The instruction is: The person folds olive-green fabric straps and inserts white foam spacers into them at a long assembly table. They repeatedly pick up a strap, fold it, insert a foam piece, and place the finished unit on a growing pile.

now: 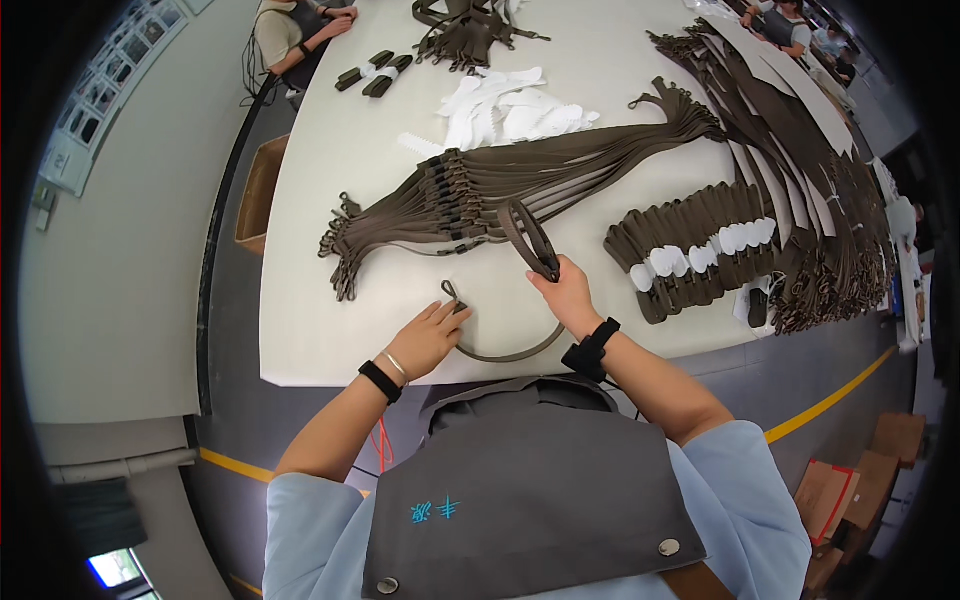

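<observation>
A dark brown webbing strap runs in a curve between my two hands at the near edge of the table. My right hand is closed round a folded coil of this strap, which stands up above the fingers. Lower on the left, my left hand holds the strap near its end, with the fingers close to the tabletop. A small end loop sticks out past those fingertips. Just beyond both hands lies a fanned row of similar straps with dark buckles in the middle and looped ends at the left.
On the right sit bundled straps with white bands, beside a long heap of straps. White strips are piled farther back, near two small bundles. A cardboard box stands left of the white table. Another person is at the far left.
</observation>
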### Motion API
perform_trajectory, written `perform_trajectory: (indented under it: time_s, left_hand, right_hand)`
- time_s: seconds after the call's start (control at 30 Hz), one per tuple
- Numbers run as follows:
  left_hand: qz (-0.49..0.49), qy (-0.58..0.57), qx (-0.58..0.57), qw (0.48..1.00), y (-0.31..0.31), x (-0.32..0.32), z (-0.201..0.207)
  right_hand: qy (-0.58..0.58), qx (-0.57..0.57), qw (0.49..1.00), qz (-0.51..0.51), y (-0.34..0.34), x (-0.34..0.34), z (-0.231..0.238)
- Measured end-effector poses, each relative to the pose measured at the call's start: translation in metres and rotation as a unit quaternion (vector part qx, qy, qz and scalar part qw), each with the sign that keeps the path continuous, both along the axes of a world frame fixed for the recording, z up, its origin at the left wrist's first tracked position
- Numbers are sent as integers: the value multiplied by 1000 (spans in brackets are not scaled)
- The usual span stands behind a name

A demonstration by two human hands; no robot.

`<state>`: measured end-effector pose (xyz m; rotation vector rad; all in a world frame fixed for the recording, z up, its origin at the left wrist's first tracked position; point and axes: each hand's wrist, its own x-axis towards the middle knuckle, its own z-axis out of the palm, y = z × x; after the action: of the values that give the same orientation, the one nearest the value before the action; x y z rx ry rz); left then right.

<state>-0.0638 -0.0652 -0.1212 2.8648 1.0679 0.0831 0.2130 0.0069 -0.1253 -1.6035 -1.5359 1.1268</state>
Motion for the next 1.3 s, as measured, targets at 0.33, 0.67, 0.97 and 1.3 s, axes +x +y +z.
perform_trajectory:
  time_s: [0.33, 0.67, 0.97, 1.3]
  left_hand:
    - [115, -140, -204, 962, -22, 28, -7]
    - [43, -90, -83, 992, -6, 31, -19]
    - [105, -91, -46, 989, -21, 25, -26]
    - [105, -90, -16, 990, -35, -10, -22]
  right_hand:
    - [-34, -43, 998, 18, -3, -5, -30]
    - [-98, 7, 973, 207, -6, -13, -25]
    - [-117, 5, 939, 324, -22, -26, -26]
    - [-86, -10, 953, 289, -13, 5, -28]
